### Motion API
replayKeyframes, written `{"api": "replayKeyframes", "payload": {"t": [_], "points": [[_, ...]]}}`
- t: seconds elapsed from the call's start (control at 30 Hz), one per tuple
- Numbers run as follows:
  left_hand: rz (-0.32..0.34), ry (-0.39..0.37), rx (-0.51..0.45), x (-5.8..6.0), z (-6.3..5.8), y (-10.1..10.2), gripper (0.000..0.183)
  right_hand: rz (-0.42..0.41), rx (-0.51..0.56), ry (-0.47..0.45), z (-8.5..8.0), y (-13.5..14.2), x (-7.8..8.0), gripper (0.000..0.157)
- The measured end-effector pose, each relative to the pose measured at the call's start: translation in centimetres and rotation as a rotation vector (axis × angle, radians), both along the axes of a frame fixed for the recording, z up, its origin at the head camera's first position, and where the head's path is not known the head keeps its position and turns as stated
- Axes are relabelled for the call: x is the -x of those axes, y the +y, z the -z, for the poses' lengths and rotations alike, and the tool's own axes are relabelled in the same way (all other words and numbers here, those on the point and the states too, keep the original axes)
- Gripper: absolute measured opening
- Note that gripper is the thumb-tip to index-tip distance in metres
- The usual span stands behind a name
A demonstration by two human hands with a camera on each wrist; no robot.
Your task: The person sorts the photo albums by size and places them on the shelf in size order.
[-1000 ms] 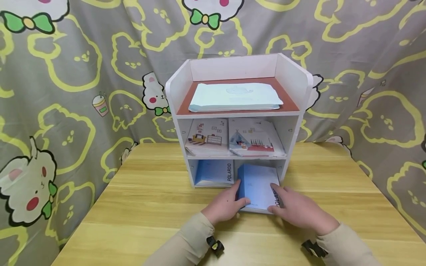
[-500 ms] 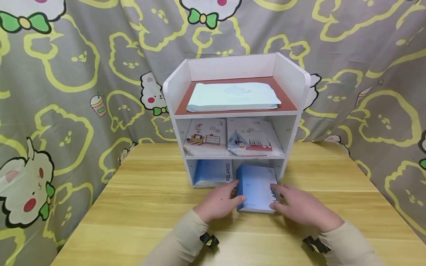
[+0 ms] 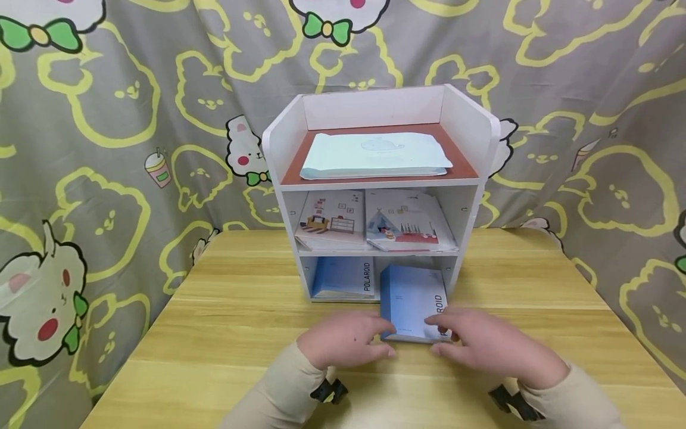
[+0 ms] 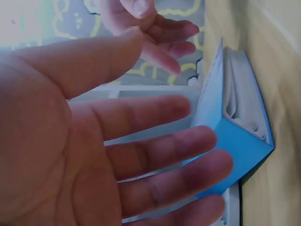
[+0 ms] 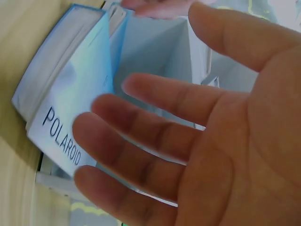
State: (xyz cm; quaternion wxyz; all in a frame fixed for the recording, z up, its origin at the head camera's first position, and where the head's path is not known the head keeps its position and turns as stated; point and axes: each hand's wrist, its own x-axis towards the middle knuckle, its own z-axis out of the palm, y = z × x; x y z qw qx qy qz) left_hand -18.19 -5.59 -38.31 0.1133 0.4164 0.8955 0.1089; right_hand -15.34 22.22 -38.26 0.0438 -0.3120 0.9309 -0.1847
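Note:
A blue-and-white photo album (image 3: 409,301) marked POLAROID lies flat, its far part in the lower right of a white shelf unit (image 3: 375,111) and its near end jutting out over the table. My left hand (image 3: 348,339) hovers by its near left corner, fingers spread. Opposite it, my right hand (image 3: 493,342) hangs by the near right corner with loosely bent fingers. Both palms look bare in the wrist views, where the album's blue spine (image 4: 235,146) and its lettered cover (image 5: 66,127) stand apart from the palms. Fingertips partly cover the album there.
A second blue POLAROID album (image 3: 343,277) occupies the lower left compartment. Two illustrated albums, one left (image 3: 332,226) and one right (image 3: 404,223), lie on the middle shelf. On top rests a pale packet (image 3: 375,156) with a whale drawing. A patterned curtain (image 3: 177,89) surrounds the wooden table (image 3: 241,286).
My hands have let go of the album's sides and drawn back toward me, the left one also going left. The album stays about where it was, jutting from the shelf.

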Motion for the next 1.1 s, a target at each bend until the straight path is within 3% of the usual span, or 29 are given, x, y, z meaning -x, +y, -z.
{"api": "replayKeyframes", "payload": {"t": [0.27, 0.57, 1.1], "points": [[0.017, -0.055, 0.088, -0.1, 1.3, 0.4, 0.043, -0.108, -0.040, -0.060, 0.9, -0.8, -0.6, 0.045], [0.002, -0.024, 0.090, 0.1, 2.0, 0.8, 0.037, -0.102, -0.058, -0.064, 1.7, -1.0, -0.5, 0.041], [-0.003, -0.006, 0.093, 0.0, 2.0, 0.9, 0.052, -0.064, -0.049, -0.057, 1.8, -1.2, -0.3, 0.040]]}}
